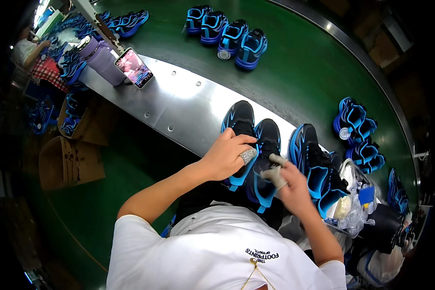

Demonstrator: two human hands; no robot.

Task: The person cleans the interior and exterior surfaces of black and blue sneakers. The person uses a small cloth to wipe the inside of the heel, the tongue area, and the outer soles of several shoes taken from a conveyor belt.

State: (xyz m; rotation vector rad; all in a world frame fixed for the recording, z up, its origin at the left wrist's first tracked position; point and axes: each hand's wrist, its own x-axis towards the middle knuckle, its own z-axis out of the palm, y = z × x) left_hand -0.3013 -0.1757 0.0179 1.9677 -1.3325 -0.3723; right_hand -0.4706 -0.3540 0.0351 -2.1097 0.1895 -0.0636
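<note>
Two black sneakers with bright blue trim stand side by side in front of me, toes pointing away, at the near edge of a metal bench. On the left sneaker (240, 113) my left hand (227, 155) is closed over the lace area, with a grey wrap around one finger. The right sneaker (267, 130) sits close against it. Above its heel opening hovers my right hand (287, 180), beige covers on its fingers, which are apart and slightly blurred; nothing shows between them. Just to the right stands another pair of matching sneakers (304, 140).
The metal bench (179, 104) carries a purple bottle (104, 63) and a propped phone (134, 68). Beyond it, a green conveyor belt (295, 58) bears several sneakers (234, 38). A bin of plastic wrapping (355, 203) stands at right, cardboard boxes (70, 163) at left. Another person (38, 58) sits far left.
</note>
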